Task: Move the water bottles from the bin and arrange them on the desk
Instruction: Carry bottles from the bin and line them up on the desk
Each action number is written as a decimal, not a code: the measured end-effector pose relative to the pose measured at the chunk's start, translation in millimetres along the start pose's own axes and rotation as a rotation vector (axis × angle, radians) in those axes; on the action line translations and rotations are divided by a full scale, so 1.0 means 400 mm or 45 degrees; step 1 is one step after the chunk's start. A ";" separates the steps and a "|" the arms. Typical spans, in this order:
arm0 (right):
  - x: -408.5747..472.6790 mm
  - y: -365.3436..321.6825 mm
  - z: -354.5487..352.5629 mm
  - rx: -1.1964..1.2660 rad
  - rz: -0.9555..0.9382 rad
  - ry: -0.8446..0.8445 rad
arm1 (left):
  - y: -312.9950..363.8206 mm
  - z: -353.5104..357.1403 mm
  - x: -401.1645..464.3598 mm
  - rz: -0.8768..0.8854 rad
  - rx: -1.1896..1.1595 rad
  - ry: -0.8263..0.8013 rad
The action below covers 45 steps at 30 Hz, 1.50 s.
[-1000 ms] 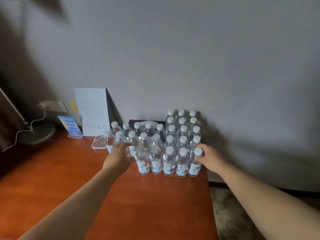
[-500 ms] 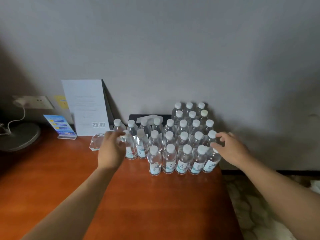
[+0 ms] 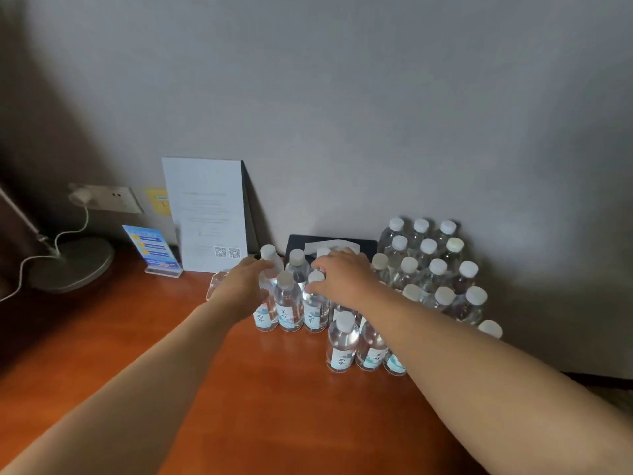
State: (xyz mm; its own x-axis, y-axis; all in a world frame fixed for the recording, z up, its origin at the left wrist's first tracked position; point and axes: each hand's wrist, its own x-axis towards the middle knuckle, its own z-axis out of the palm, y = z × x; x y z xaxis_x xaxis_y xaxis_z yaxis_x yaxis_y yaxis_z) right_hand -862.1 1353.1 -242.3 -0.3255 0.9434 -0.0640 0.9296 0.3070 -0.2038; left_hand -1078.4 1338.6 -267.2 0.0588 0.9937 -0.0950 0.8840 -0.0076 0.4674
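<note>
Several clear water bottles with white caps stand packed on the orange wooden desk against the wall; the largest block is at the back right. My left hand curls round the leftmost bottle of a small left group. My right hand lies with spread fingers over the caps in the middle, its thumb beside one cap. A short front row stands under my right forearm. No bin is in view.
A white notice board leans on the wall, with a blue card stand and a lamp base with its cable to its left. A black tissue box sits behind the bottles. The desk ends at the right.
My right hand has moved from the right edge of the bottle block to the middle caps. My left hand stays at the left group, now closer round the leftmost bottle. The view shifted left.
</note>
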 end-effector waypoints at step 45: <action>-0.044 0.218 -0.045 -0.225 0.109 -0.314 | -0.068 -0.025 0.056 -0.270 -0.322 -0.111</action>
State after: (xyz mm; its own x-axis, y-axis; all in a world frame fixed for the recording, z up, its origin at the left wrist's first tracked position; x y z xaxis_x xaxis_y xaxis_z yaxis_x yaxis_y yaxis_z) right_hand -772.1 1365.7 -241.3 -0.2570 0.9143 -0.3130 0.9640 0.2655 -0.0159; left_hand -1105.7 1362.3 -273.1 -0.0652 0.9568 -0.2833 0.7382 0.2372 0.6315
